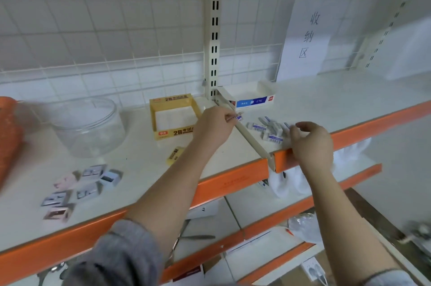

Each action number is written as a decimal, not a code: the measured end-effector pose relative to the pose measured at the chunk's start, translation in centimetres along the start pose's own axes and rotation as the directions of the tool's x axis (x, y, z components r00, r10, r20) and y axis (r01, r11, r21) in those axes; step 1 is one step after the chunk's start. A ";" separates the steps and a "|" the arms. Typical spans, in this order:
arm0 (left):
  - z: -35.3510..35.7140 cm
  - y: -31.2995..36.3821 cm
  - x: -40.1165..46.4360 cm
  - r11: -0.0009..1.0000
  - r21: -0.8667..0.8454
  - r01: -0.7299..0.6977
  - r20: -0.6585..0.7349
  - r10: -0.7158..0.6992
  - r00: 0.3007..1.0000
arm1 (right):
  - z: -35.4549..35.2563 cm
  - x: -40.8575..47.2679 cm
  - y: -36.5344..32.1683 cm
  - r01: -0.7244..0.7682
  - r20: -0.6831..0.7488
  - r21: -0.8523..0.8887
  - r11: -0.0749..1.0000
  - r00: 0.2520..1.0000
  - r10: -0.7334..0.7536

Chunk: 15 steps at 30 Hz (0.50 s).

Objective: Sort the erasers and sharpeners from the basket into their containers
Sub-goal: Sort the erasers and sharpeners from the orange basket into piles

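Note:
My left hand (pixel 215 126) pinches a small white-and-blue eraser (pixel 238 117) above the shelf divider. My right hand (pixel 311 143) hovers with curled fingers at the right edge of a pile of several white-and-blue erasers (pixel 268 130) and holds nothing I can see. A white-and-blue eraser box (pixel 254 98) stands at the back of the right shelf. A yellow 2B eraser box (pixel 173 115) stands left of the divider, with one yellow eraser (pixel 174 155) lying in front of it. Several sharpeners (pixel 86 186) lie at the front left. A clear round container (pixel 87 127) is behind them.
An orange basket (pixel 9 136) sits at the far left edge. A cream divider (pixel 249 137) splits the shelf, and a slotted upright post (pixel 214 36) rises behind it. A paper sign (pixel 305 36) hangs at the back right. Lower shelves hold bags and boxes.

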State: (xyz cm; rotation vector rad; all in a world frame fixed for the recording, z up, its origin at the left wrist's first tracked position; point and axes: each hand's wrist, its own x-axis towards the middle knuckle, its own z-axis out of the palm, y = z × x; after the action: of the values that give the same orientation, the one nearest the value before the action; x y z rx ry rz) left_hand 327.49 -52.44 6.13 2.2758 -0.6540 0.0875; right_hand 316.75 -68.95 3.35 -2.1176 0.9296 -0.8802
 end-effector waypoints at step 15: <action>3.3 0.4 4.1 0.999 -0.022 -0.044 0.106 0.046 0.993 | -1.6 -6.3 -0.6 0.036 0.073 0.055 0.998 0.997 -0.040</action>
State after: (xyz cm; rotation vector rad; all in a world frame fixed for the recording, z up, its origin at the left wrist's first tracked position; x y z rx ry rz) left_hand 330.41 -56.67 5.02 2.2593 -0.7585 -0.0187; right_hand 312.40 -64.08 2.73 -2.1135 0.8217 -0.8304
